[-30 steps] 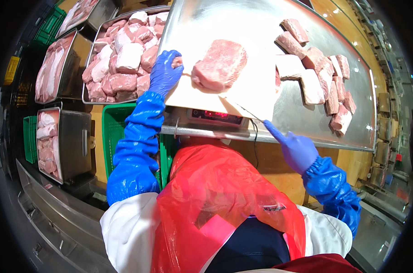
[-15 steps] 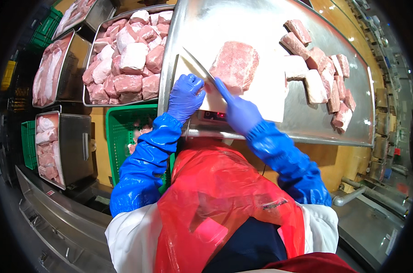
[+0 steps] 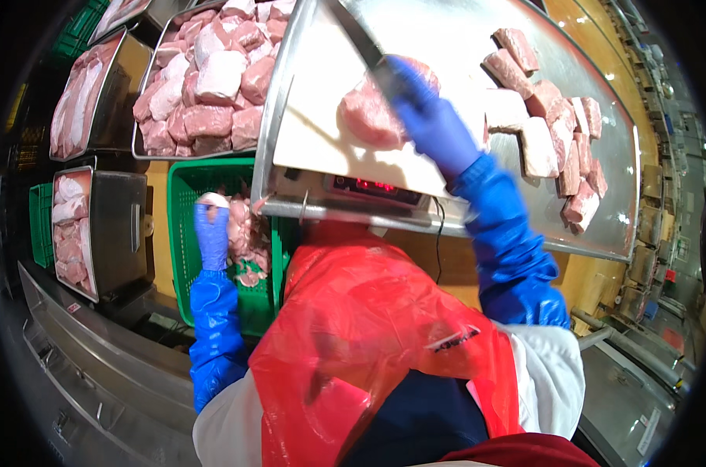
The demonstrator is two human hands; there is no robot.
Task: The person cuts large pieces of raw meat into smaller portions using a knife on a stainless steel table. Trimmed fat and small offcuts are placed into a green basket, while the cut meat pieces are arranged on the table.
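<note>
Over the green basket (image 3: 183, 257) at the left, my blue-gloved left hand (image 3: 211, 237) is closed on a small pale trimming (image 3: 213, 200). Pinkish meat trimmings (image 3: 248, 237) lie in the basket beside that hand. My right hand (image 3: 432, 124), also gloved, grips a knife (image 3: 359, 35), its blade slanting toward the far left. Below it, on the white cutting board (image 3: 310, 117), sits a block of raw meat (image 3: 368, 115), partly covered by the hand and blade. Motion blurs the right hand slightly.
Cut meat pieces (image 3: 539, 148) rest on the steel table (image 3: 613, 187) at the right. A steel tray heaped with meat blocks (image 3: 213, 78) stands far left, with more filled trays (image 3: 127, 226) beyond. A device with a red display (image 3: 376, 187) and cable is at the board's near edge.
My left hand has left the board and moved left and nearer, over the basket. My right hand has risen away with the knife. The meat block now appears shifted and turned leftward.
</note>
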